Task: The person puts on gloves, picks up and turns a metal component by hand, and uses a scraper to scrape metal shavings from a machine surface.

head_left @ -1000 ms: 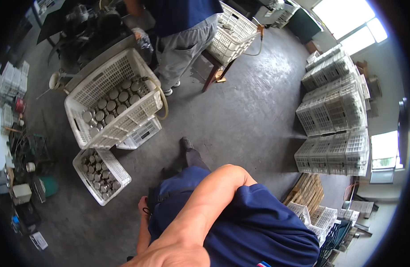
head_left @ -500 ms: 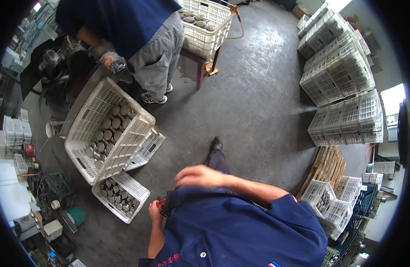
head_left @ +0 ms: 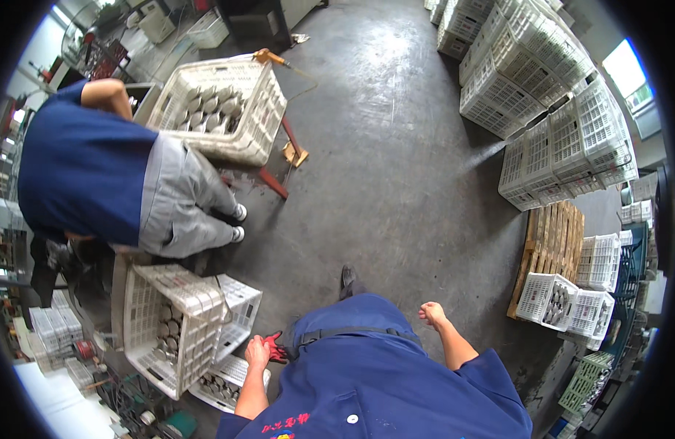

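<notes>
At my left side, my left hand (head_left: 257, 353) is closed around a red glove with dark parts (head_left: 277, 347), which sticks out beside my waist. My right hand (head_left: 430, 314) hangs away from my right hip, its fingers curled in and nothing seen in them. Left of my left hand stands a white plastic crate (head_left: 198, 307) holding several round metal parts (head_left: 169, 333). A lower white crate (head_left: 239, 369) with similar parts lies partly hidden beneath it, close to my left forearm.
A person (head_left: 96, 168) in a blue top and grey trousers stands ahead on the left, beside a raised crate of metal parts (head_left: 260, 132). Stacked white crates (head_left: 564, 146) line the right, near a wooden pallet (head_left: 553, 241). Grey concrete floor (head_left: 367, 183) stretches ahead.
My right hand has swung from in front of my body out to the right. The crates at left sit lower in view, and the other person shows farther left and lower. The glove stays in my left hand.
</notes>
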Demonstrator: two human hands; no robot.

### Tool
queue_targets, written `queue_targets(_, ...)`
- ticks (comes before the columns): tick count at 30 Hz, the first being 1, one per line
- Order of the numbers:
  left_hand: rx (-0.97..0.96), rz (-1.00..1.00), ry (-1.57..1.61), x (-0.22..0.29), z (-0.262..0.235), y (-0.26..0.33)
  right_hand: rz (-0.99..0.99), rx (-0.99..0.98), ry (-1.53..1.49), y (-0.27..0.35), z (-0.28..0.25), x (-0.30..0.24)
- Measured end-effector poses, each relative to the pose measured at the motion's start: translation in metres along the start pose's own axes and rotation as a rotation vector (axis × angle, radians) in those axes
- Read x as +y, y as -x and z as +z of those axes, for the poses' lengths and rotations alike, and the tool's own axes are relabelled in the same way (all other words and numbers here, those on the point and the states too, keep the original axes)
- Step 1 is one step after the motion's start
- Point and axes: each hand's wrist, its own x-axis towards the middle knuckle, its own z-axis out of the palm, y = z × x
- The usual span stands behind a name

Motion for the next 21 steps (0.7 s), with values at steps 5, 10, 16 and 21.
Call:
queue_targets(5,-0.044,0.089,-0.026,0.106,-0.043,-0.093,-0.186,-0.095,-0.024,-0.029,0.001,-0.096)
queue_targets(10,-0.082,0.194,0.034,0.195,-0.072,-0.182,-0.564,-0.098,0.164,-0.053,0.015,-0.226)
queue_targets(16,-0.205,0.203,0.101,0.289,-0.091,-0.294,-0.695,-0.159,0.194,-0.081,-0.024,-0.362)
queue_targets(21,-0.293,0.173,0.071,0.395,-0.141,-0.408,-0.332,-0.068,-0.002,-0.116,-0.1,-0.418)
